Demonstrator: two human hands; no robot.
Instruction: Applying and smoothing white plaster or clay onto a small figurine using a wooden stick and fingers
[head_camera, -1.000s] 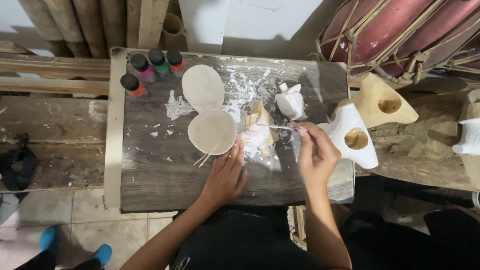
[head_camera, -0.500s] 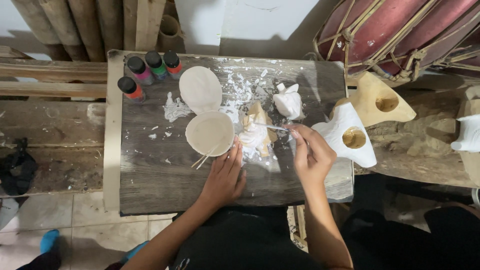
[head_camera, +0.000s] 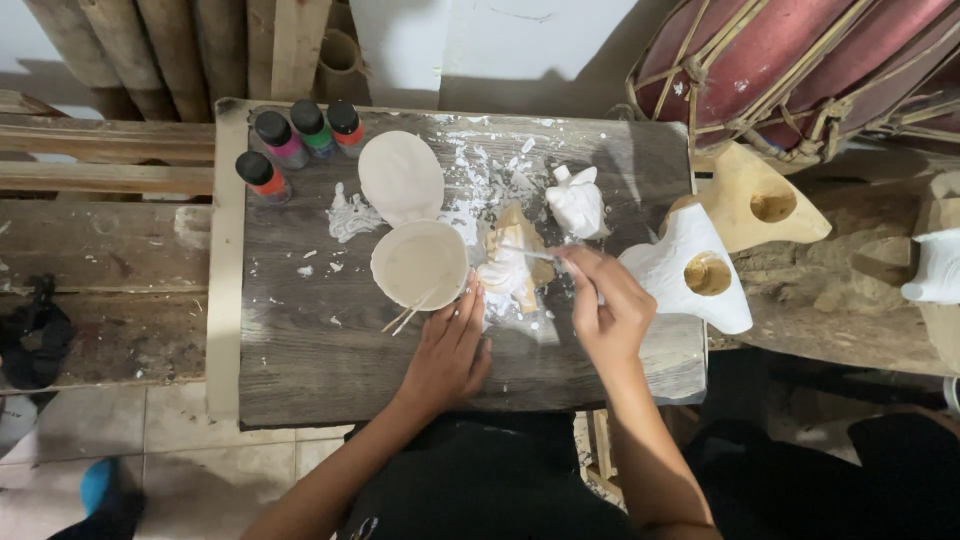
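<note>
A dark wooden board (head_camera: 300, 370) fills the middle of the frame, smeared with white paint toward its upper centre, with bamboo poles upper left and a red drum (head_camera: 800, 60) upper right. In this head view, the left hand (head_camera: 447, 352) lies flat on the board, fingers spread and holding nothing, its fingertips just beside a small tan figure (head_camera: 512, 268) partly coated white, at centre. The right hand (head_camera: 605, 310) is closed on a thin brush (head_camera: 535, 254), whose tip seems to touch the figure, though it is too fine to be sure. Left of the figure stands a round cup of paint (head_camera: 420, 264), its lid (head_camera: 401, 177) above. Four paint bottles (head_camera: 295, 140) stand upper left; a white figure (head_camera: 577, 201) sits above the right hand.
</note>
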